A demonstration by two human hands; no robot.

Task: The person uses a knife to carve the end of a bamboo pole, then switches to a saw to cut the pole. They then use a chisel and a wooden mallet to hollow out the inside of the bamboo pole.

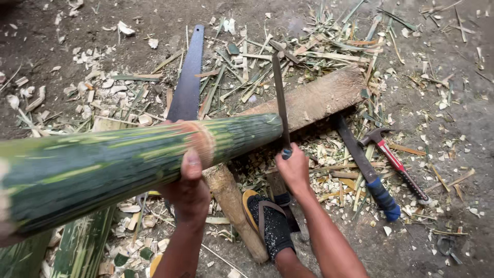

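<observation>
A thick green bamboo pole [103, 159] runs from the lower left to the middle, its cut end resting on a wooden log [314, 98]. My left hand [189, 190] grips the pole from below near its brownish node. A long dark blade [280, 100] stands upright against the pole's end, and my right hand [294, 167] holds it by the handle. Beneath my hands, my foot in a black sandal [268, 221] presses on a second log [234, 206].
A handsaw [188, 77] lies behind the pole. A blue-handled machete [366, 167] and a red-handled hammer [396, 162] lie on the dirt to the right. Bamboo chips and strips litter the ground. Split bamboo pieces [77, 247] lie at the lower left.
</observation>
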